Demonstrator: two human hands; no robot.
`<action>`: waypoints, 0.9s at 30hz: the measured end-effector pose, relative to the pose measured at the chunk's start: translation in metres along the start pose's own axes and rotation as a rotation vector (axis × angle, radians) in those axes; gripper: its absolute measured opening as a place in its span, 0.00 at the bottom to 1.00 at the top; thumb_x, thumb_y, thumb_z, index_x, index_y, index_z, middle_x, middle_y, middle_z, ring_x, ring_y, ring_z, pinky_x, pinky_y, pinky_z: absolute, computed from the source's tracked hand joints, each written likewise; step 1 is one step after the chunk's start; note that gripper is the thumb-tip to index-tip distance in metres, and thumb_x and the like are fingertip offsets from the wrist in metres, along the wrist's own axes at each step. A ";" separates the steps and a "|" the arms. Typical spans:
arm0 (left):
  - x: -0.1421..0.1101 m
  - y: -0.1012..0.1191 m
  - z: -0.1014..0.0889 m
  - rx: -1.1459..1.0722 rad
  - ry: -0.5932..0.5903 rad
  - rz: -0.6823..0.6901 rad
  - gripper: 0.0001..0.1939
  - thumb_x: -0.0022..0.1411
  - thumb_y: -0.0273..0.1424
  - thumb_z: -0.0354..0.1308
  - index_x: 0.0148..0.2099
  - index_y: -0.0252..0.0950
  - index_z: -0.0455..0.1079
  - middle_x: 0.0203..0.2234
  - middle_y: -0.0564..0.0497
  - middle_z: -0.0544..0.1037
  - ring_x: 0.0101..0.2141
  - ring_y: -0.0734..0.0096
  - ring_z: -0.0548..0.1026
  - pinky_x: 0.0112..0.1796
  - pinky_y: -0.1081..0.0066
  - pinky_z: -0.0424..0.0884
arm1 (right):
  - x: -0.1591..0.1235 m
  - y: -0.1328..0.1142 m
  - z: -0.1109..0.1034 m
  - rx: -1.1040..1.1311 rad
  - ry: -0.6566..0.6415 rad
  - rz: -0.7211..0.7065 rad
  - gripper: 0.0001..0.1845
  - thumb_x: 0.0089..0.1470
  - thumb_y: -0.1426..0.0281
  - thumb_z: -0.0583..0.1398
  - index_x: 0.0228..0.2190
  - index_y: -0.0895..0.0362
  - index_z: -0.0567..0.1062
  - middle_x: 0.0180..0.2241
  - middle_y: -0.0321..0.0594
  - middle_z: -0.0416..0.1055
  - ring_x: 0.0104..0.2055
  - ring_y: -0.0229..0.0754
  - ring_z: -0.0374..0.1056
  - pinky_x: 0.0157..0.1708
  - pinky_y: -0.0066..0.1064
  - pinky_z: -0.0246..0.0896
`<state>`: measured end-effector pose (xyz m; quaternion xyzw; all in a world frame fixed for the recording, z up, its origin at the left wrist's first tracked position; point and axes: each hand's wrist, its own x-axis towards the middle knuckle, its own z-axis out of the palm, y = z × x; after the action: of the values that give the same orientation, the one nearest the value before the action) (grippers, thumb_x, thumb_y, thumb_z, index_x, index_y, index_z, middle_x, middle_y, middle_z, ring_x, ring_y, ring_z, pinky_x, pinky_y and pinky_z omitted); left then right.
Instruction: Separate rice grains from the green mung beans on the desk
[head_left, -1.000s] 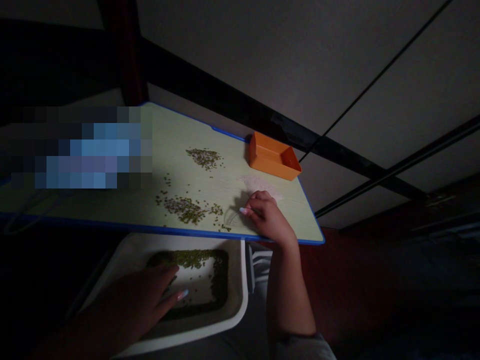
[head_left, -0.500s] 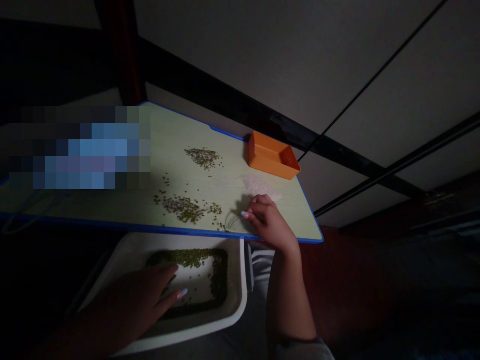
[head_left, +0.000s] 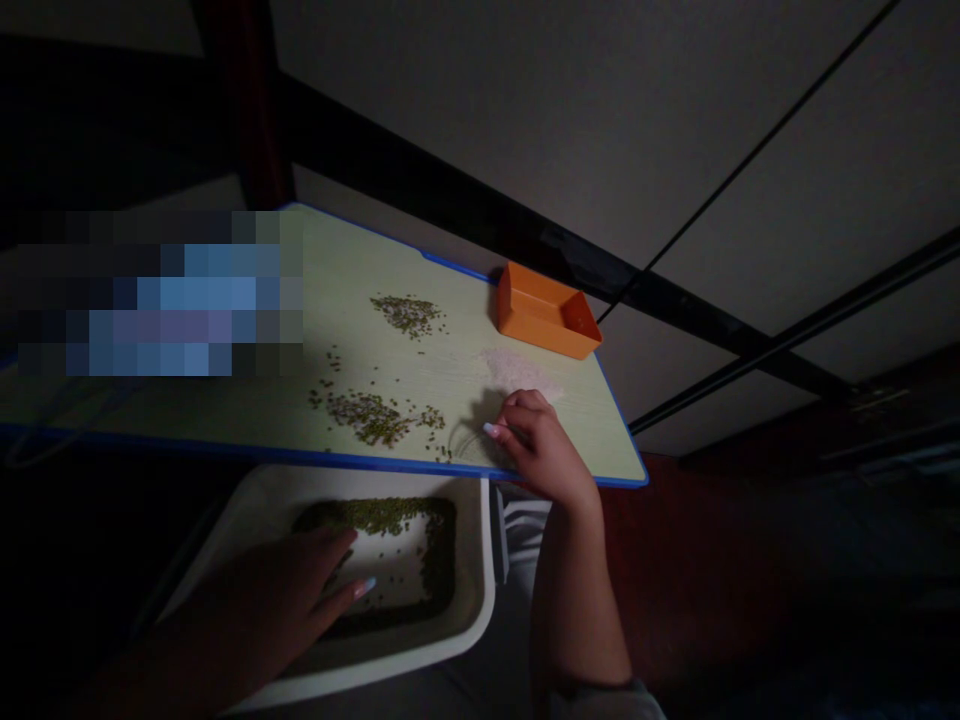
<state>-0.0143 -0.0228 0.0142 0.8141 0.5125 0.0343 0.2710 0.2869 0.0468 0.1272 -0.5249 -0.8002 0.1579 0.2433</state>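
Note:
A pale green table (head_left: 352, 270) with a blue rim carries two piles of small green beans (head_left: 367, 415), one near the front edge and one further back (head_left: 409, 312), plus a patch of white grains (head_left: 521, 372). My right hand (head_left: 536, 440) rests near the table's front edge beside the white grains, fingers curled in a pinch on something too small to name. Below the table sits a white tray (head_left: 480, 590) holding green beans (head_left: 431, 555). My left hand (head_left: 277, 595) lies flat inside that tray, fingers stretched out over the beans.
An orange rectangular box (head_left: 547, 312) stands at the table's far right corner. A blurred blue patch covers the table's left part. Dark beams and a dim floor surround the table; the scene is poorly lit.
My right hand has shifted slightly toward me and to the right along the table's front edge. My left hand stays put in the tray.

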 end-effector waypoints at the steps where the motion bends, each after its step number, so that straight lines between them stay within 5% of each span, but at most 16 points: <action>1: 0.000 0.001 -0.001 0.008 -0.006 -0.004 0.24 0.65 0.48 0.48 0.50 0.41 0.78 0.47 0.40 0.85 0.43 0.51 0.84 0.46 0.55 0.77 | 0.000 -0.001 0.001 0.003 -0.005 -0.009 0.13 0.66 0.70 0.60 0.27 0.54 0.72 0.36 0.41 0.70 0.45 0.47 0.65 0.49 0.42 0.60; 27: 0.000 -0.002 0.001 -0.033 0.008 -0.020 0.23 0.63 0.48 0.50 0.49 0.42 0.78 0.46 0.41 0.85 0.43 0.51 0.84 0.46 0.56 0.77 | -0.006 0.011 0.004 0.003 0.073 0.035 0.11 0.65 0.70 0.61 0.28 0.53 0.72 0.35 0.41 0.71 0.45 0.49 0.65 0.47 0.42 0.61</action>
<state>-0.0151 -0.0230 0.0122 0.8042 0.5211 0.0433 0.2827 0.2950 0.0452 0.1172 -0.5441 -0.7812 0.1443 0.2701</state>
